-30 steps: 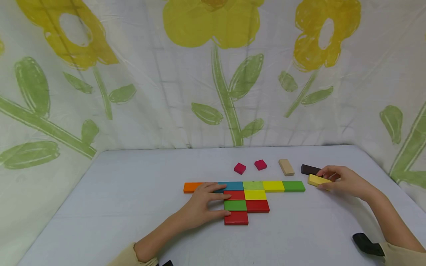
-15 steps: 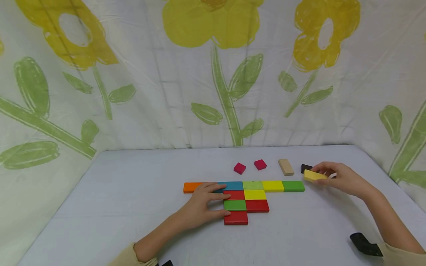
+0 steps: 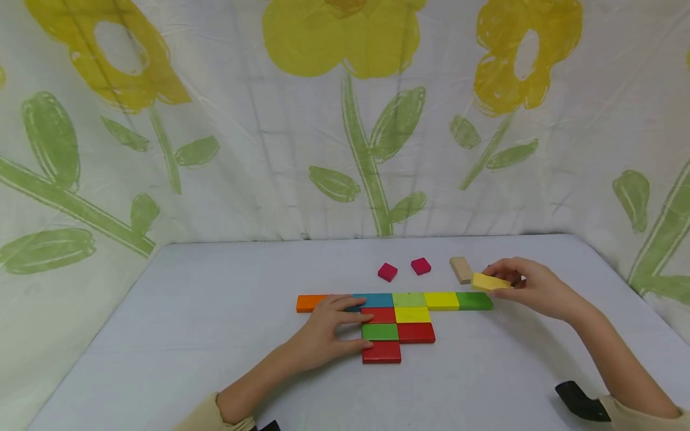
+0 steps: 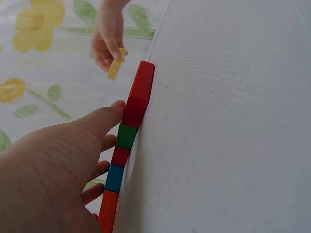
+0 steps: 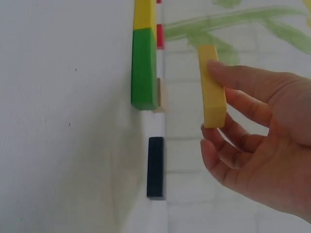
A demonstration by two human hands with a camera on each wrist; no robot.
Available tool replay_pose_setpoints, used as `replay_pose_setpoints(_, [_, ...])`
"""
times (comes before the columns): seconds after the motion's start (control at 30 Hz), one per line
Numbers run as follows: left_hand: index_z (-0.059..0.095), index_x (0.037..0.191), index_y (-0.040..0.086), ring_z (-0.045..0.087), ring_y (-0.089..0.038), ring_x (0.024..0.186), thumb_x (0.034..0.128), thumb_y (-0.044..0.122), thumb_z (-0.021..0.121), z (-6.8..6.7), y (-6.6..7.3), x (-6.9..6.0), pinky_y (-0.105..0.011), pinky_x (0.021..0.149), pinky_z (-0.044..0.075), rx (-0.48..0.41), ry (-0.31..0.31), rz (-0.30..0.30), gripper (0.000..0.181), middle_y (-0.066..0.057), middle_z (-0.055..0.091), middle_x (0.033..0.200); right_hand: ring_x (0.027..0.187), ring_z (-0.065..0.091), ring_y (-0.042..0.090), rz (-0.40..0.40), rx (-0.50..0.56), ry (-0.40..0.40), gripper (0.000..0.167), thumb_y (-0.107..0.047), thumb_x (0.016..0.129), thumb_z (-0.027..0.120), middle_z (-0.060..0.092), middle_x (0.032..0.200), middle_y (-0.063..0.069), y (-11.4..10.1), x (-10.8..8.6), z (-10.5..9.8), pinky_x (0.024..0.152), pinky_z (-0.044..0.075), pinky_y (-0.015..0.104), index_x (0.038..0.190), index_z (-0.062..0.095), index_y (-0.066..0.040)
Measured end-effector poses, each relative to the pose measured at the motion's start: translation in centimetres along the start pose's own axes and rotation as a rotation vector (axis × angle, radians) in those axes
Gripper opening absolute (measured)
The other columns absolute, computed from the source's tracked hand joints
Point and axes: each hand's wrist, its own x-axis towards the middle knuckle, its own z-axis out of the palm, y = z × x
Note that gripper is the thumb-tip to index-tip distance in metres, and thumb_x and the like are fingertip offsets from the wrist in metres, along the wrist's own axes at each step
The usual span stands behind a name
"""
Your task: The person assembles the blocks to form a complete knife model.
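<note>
Joined rows (image 3: 412, 315) by the left hand (image 3: 329, 335), fingers relaxed. Right hand (image 3: 533, 290) pinches a pale yellow block (image 3: 489, 282), four loose ones (image 3: 460, 270) nearby.

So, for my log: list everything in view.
Table: 1, white, beneath
Floral backdrop: 1, white, behind
Red blocks: 3, red, nearer rows
Yellow blocks: 2, yellow, far two rows
Green blocks: 2, green, far, third rows
Pale block: 1, lime, far row
Orange block: 1, orange, far row
Blue blocks: 1+, blue, far row, partly hidden
Held block: 1, yellow, aloft
Small blocks: 2, crimson, beyond rows
Tan block: 1, beige, beyond rows
Dark block: 1, black, on table
Sleeves: 2, beige, bottom
Wrist gear: 2, black, by sleeves
Left hand: 1, touching rows
Right hand: 1, gripping held block
</note>
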Motion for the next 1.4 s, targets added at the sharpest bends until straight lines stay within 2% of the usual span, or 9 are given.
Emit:
replay_pose_setpoints(0.43, [0.073, 0.138, 0.021, 0.043, -0.027, 0.146, 0.0938, 0.04, 0.081, 0.0, 0.0, 0.0, -0.063, 0.117, 0.038, 0.0, -0.002, -0.002, 0.049, -0.003, 0.057, 0.154, 0.091, 0.057, 0.01, -0.077, 0.011, 0.034, 0.033, -0.012, 0.088, 0.086, 0.07, 0.107, 0.003, -3.1, 0.0, 1.5, 0.077, 0.054, 0.021, 0.118, 0.073, -0.005])
replay_pose_setpoints(0.67, [0.073, 0.138, 0.021, 0.042, -0.028, 0.147, 0.0936, 0.04, 0.081, 0.0, 0.1, 0.0, -0.064, 0.117, 0.037, -0.005, -0.001, -0.003, 0.049, -0.003, 0.057, 0.154, 0.092, 0.057, 0.011, -0.142, 0.044, 0.035, 0.034, -0.011, 0.086, 0.087, 0.07, 0.106, 0.0, -4.6, 0.0, 2.8, 0.074, 0.054, 0.024, 0.116, 0.073, -0.008])
replay_pose_setpoints(0.87, [0.073, 0.138, 0.021, 0.042, -0.029, 0.147, 0.0934, 0.039, 0.081, 0.0, 0.1, 0.0, -0.064, 0.117, 0.036, -0.007, 0.003, 0.0, 0.049, -0.003, 0.057, 0.154, 0.091, 0.059, 0.009, -0.155, 0.057, -0.013, 0.034, -0.013, 0.085, 0.089, 0.068, 0.102, -0.007, -5.6, -0.1, 3.8, 0.075, 0.055, 0.026, 0.115, 0.074, -0.013])
replay_pose_setpoints(1.07, [0.073, 0.138, 0.02, 0.042, -0.029, 0.146, 0.0933, 0.039, 0.081, 0.0, 0.1, 0.0, -0.064, 0.117, 0.037, -0.003, 0.003, 0.003, 0.049, -0.004, 0.058, 0.154, 0.094, 0.059, 0.012, -0.163, 0.079, -0.105, 0.031, -0.017, 0.087, 0.087, 0.068, 0.105, -0.006, -6.3, 0.1, 4.9, 0.077, 0.056, 0.026, 0.114, 0.073, -0.014])
replay_pose_setpoints(1.4, [0.073, 0.138, 0.021, 0.042, -0.028, 0.146, 0.0931, 0.039, 0.081, 0.0, 0.1, -0.1, -0.063, 0.117, 0.038, 0.002, 0.002, -0.003, 0.049, -0.003, 0.057, 0.154, 0.093, 0.058, 0.008, -0.207, 0.124, -0.207, 0.032, -0.025, 0.087, 0.088, 0.065, 0.102, -0.01, -7.1, -0.1, 6.6, 0.078, 0.055, 0.027, 0.113, 0.071, -0.014])
